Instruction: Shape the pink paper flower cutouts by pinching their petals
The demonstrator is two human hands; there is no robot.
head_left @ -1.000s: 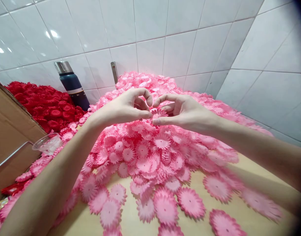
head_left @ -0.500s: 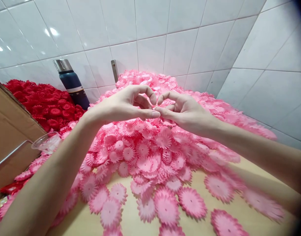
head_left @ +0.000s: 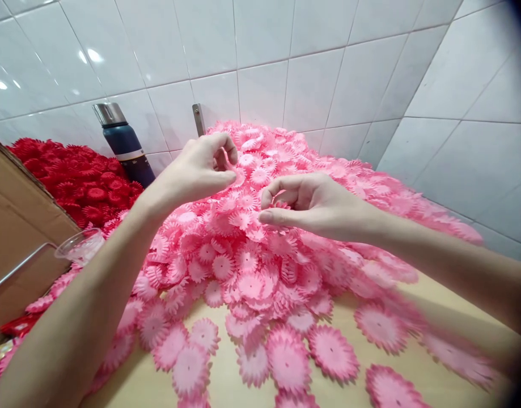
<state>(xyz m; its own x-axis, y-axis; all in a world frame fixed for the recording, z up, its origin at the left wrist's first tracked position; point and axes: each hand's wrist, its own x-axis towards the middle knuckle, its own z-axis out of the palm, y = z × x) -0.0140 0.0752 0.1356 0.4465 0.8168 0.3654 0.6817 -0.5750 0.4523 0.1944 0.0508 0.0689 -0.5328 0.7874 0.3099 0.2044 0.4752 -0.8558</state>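
My left hand (head_left: 207,165) hovers over the upper left of a big heap of pink scalloped flower pieces (head_left: 247,260). Its fingers are curled, a small gap shows between thumb and index finger, and no object is visible in it. Lower and to the right, my right hand (head_left: 309,199) hangs before the heap, thumb and index finger nearly pressed together in a pinch. Dark pink petal edges show between its fingers; whether they belong to a held piece or to the heap behind, I cannot tell. The hands are apart.
Loose pink pieces lie on the pale wooden table (head_left: 226,362) in front. Left are a dark blue bottle (head_left: 130,150), a red flower heap (head_left: 73,181), a clear plastic cup (head_left: 79,246) and a cardboard box (head_left: 26,226). White tiled walls (head_left: 264,34) stand behind and right.
My hands, fingertips together before, have separated. The left has moved up and to the left; the right has dropped slightly and its thumb and index finger have come closer together.
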